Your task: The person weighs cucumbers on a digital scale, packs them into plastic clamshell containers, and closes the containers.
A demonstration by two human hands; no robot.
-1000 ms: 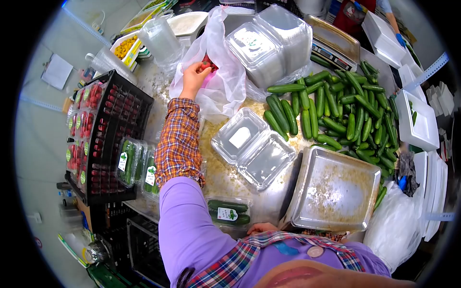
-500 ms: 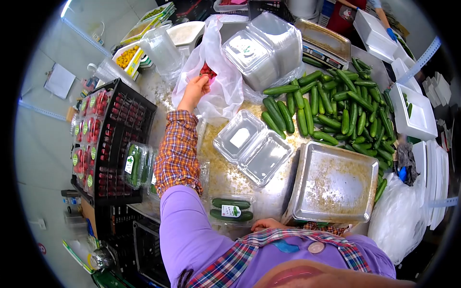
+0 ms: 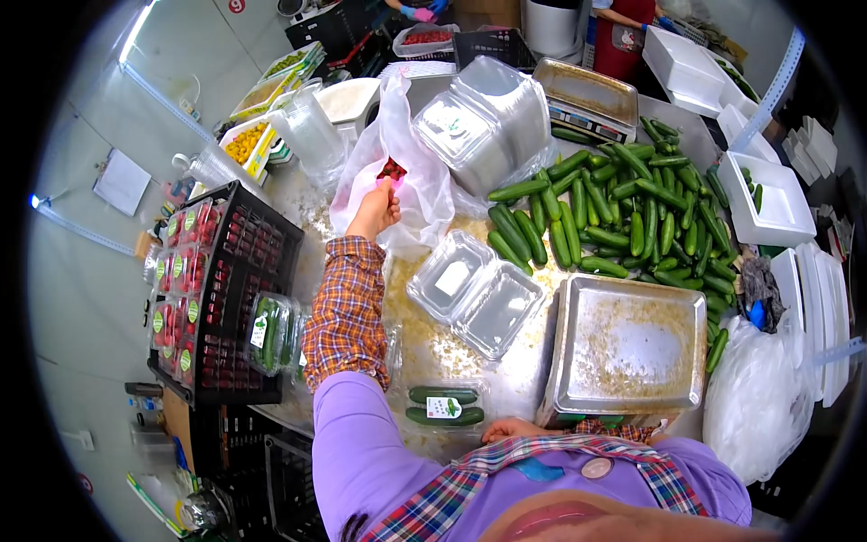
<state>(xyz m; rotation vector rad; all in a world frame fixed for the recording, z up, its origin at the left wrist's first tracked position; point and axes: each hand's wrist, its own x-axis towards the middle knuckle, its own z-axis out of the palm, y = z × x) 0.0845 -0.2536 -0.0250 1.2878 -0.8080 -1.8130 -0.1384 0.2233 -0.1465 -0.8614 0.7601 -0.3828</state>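
My left hand (image 3: pixel 377 210) reaches into the mouth of a white plastic bag (image 3: pixel 423 191), its fingers pinched together. Dark red pieces (image 3: pixel 391 170) and something pink show in the bag at my fingertips. What the fingers hold is too small to make out. My right hand (image 3: pixel 513 429) rests by the table's near edge, fingers loosely bent, with nothing visible in them. To its left lies a clear, labelled pack of cucumbers (image 3: pixel 444 406). An empty hinged clear clamshell box (image 3: pixel 476 294) lies open in the middle. Beside my right hand stands a metal-topped scale (image 3: pixel 629 343).
Loose cucumbers (image 3: pixel 632 208) are heaped at the right. Nested clear clamshells (image 3: pixel 483 122) stand behind. A black crate (image 3: pixel 230 303) of red-filled packs is at left, with another cucumber pack (image 3: pixel 268 332) beside it. A co-worker in a red apron (image 3: pixel 623 36) stands across the table.
My left hand has drawn slightly back toward me, lower at the bag's mouth, and the pinch has turned. The view has shifted a little. My right hand stays by the table edge.
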